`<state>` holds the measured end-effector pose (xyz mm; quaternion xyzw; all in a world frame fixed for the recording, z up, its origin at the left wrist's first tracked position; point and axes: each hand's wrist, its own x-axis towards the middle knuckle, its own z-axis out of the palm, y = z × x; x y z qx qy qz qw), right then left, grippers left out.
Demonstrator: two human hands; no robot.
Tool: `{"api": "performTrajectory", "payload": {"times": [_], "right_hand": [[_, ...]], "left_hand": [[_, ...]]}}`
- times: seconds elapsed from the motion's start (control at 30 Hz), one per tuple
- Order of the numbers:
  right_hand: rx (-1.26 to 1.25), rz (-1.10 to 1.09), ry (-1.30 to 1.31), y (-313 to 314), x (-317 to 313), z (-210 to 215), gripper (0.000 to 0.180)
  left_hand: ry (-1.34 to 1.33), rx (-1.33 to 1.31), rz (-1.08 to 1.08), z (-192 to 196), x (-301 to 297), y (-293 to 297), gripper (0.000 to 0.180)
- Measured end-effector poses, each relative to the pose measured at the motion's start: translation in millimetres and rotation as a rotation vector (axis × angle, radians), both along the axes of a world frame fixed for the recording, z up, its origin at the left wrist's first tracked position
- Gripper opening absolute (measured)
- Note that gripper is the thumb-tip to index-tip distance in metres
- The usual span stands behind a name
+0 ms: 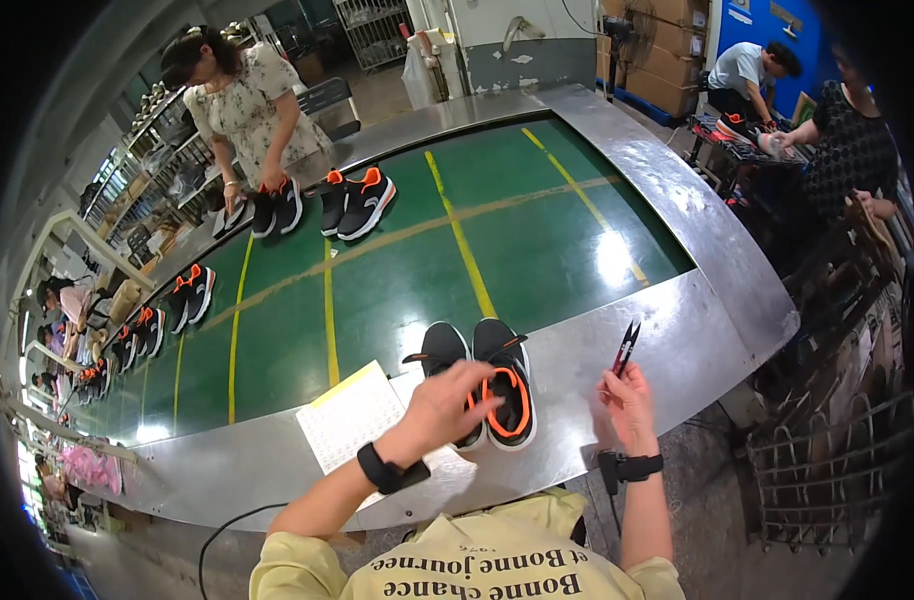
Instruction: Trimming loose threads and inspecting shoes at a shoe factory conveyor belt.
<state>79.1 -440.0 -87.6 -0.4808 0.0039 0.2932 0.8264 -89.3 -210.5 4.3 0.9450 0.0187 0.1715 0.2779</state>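
Two black shoes (482, 385) sit side by side at the near edge of the green belt (397, 260). The left hand (447, 400) lies spread over their collars; the right hand (627, 400) pinches small snips (626, 347), blades up. Steadying each shoe before bringing the blades in would likely serve best.

A factory hall with a long green conveyor belt (397, 270) marked by yellow lines and edged in grey metal (677, 330), wire shelving racks (142, 190) along the left, stacked cardboard boxes (667, 60) against a blue wall (767, 30) at the back, and glare from overhead lights.
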Motion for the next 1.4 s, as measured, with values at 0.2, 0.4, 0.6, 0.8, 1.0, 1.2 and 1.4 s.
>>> {"api": "performTrajectory", "payload": {"times": [0.2, 0.4, 0.6, 0.8, 1.0, 1.2, 1.4], "right_hand": [[0.165, 0.078, 0.167, 26.0, -32.0, 23.2, 0.025], [-0.161, 0.148, -0.065, 42.4, -43.2, 16.4, 0.025], [-0.295, 0.19, -0.279, 67.6, -47.9, 3.1, 0.036], [-0.424, 0.17, -0.409, 79.3, -62.1, -13.6, 0.036], [-0.325, 0.217, -0.368, 63.1, -73.5, -16.4, 0.03], [-0.334, 0.26, -0.252, 39.1, -58.3, -19.3, 0.025], [-0.537, 0.282, -0.504, 39.0, -47.2, -14.3, 0.025]], "left_hand": [[0.0, -0.143, -0.019, -8.4, 35.5, 5.8, 0.064], [0.146, -0.184, -0.039, -18.9, 49.5, 5.5, 0.067], [0.109, 0.035, -0.114, -17.4, 54.8, 5.1, 0.044], [0.089, -0.146, -0.024, -20.1, 57.1, 8.2, 0.022], [0.263, -0.418, 0.12, -19.9, 56.6, 15.7, 0.022], [0.303, -0.457, 0.032, -21.4, 58.4, 17.1, 0.016], [0.319, -0.535, 0.03, -30.2, 62.5, 16.5, 0.015]]}}
